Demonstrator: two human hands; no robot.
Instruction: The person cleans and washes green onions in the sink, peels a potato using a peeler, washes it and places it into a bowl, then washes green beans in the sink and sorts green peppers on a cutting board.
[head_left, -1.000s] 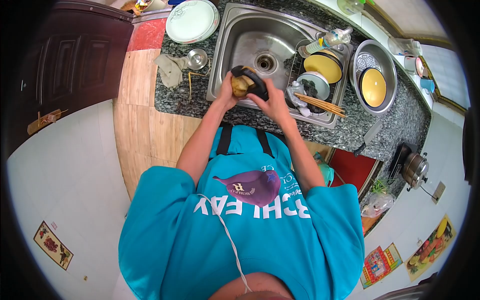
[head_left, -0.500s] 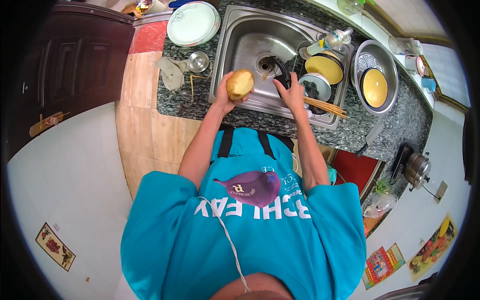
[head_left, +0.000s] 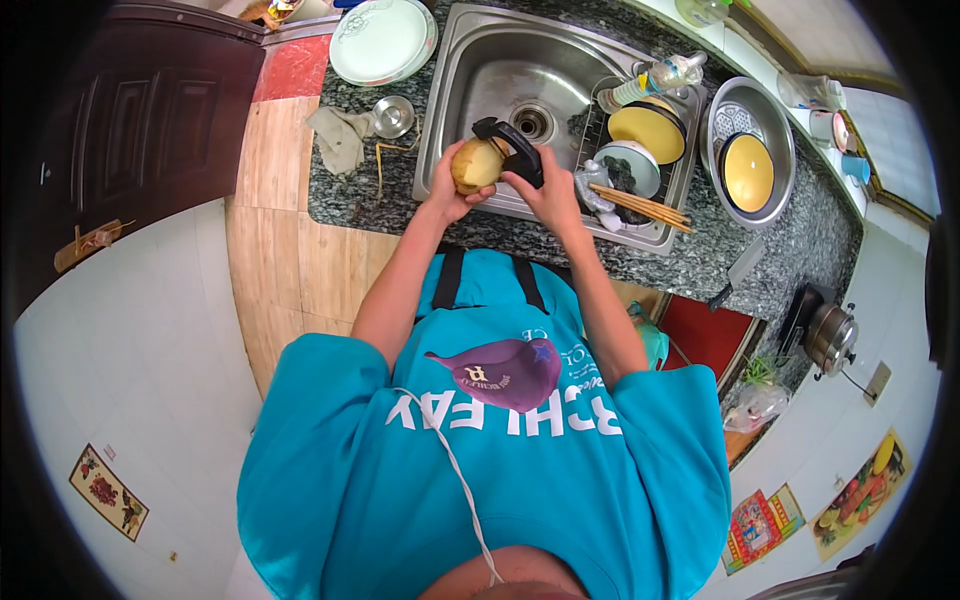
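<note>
Potato [head_left: 464, 173], partly peeled, at near edge of sink [head_left: 500, 85], left hand [head_left: 450, 193] curled round it. Right hand [head_left: 556, 197] wrapped on black peeler [head_left: 526, 160], just right of potato. Chopsticks [head_left: 640, 207] farther right.

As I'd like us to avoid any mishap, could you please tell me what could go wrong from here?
The black peeler is close to the left hand, so a slip might nick its fingers. The partly peeled potato, held near the front of the sink, could slip and drop in. The knife lies with its handle near the edge of the counter, so a bump might knock it off.
</note>
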